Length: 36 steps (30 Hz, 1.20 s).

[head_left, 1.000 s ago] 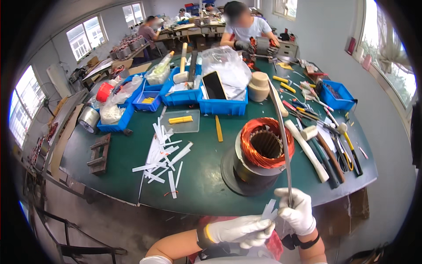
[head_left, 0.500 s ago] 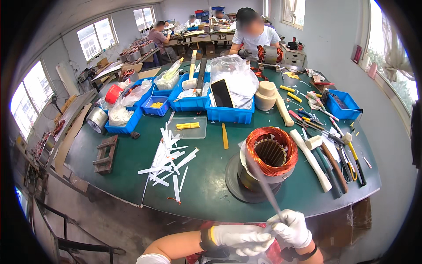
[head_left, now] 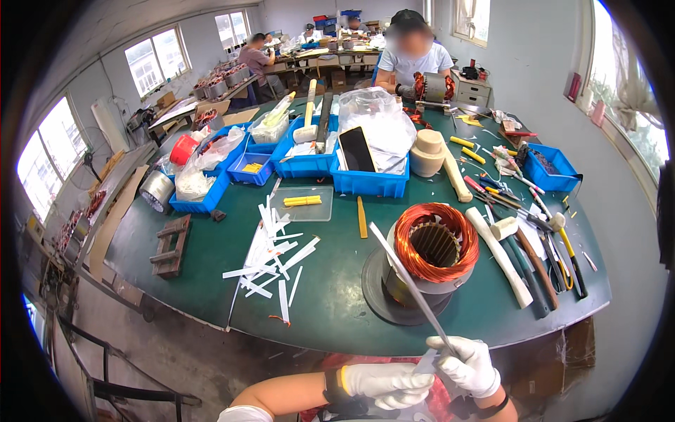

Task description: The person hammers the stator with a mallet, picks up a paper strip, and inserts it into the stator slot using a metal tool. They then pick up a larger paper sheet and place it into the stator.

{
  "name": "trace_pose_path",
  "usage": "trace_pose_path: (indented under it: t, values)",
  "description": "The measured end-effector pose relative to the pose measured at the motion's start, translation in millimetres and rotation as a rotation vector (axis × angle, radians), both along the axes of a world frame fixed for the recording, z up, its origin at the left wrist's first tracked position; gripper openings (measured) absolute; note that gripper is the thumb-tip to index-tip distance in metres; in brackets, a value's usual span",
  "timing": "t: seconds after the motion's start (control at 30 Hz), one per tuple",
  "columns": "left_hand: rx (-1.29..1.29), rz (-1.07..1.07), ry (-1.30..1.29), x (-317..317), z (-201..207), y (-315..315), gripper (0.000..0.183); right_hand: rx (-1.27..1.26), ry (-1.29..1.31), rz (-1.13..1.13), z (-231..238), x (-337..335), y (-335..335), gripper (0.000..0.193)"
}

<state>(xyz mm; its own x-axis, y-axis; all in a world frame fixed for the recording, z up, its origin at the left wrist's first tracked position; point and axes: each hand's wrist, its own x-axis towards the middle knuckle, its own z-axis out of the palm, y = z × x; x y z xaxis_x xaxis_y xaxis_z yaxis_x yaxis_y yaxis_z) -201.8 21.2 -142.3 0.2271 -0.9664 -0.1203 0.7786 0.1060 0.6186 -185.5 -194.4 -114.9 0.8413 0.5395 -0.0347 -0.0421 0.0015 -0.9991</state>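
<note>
My right hand (head_left: 468,366), in a white glove, grips a long, thin grey-white strip (head_left: 411,283) at its lower end. The strip slants up and to the left, passing in front of a motor stator (head_left: 404,281) with a ring of copper windings (head_left: 467,246) on top. My left hand (head_left: 390,383), gloved too, has its fingers pressed together close to the right one. A small translucent piece of film (head_left: 427,361) shows at its fingertips. The stator stands upright on a dark round base (head_left: 376,299) near the table's front edge.
Loose white strips (head_left: 271,260) lie left of the stator, near a clear tray (head_left: 320,211) with yellow sticks. Mallets and hand tools (head_left: 531,264) crowd the right. Blue bins (head_left: 369,184) line the back. A co-worker (head_left: 415,60) handles another stator (head_left: 434,86) across the green table (head_left: 197,295).
The long strip has stopped blurring; its far end now shows sharply left of the windings. The hands have parted slightly, exposing the film between them. The co-worker across the table has shifted slightly.
</note>
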Motion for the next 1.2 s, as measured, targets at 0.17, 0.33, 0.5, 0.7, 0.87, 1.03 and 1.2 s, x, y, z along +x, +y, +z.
trace_pose_path:
  t: [0.17, 0.33, 0.5, 0.7, 0.87, 1.03, 1.2]
  values:
    - [0.01, 0.04, -0.147, -3, -2, -10, 0.047, -0.063, -0.045, 0.021, 6, -3, 9, 0.038]
    - [0.046, 0.077, -0.348, 2, -12, -10, 0.047, 0.03, 0.016, 0.008, -5, -5, 4, 0.036]
    - [0.106, 0.049, -0.357, 7, -1, -7, 0.046, -0.091, 0.027, -0.138, 8, -5, 9, 0.034]
    - [0.083, 0.032, -0.394, 3, 4, -10, 0.048, -0.083, -0.032, -0.032, 1, -4, 9, 0.03]
    - [-0.007, 0.071, -0.404, -2, -3, -11, 0.044, -0.203, 0.038, -0.008, -2, -8, 5, 0.032]
    - [-0.034, -0.181, -0.208, 10, -5, -4, 0.029, -0.209, -0.178, 0.346, 4, 5, 4, 0.026]
    - [0.357, 0.196, -0.324, 19, 29, -3, 0.031, -0.207, -0.019, -0.006, 4, -2, -4, 0.02]
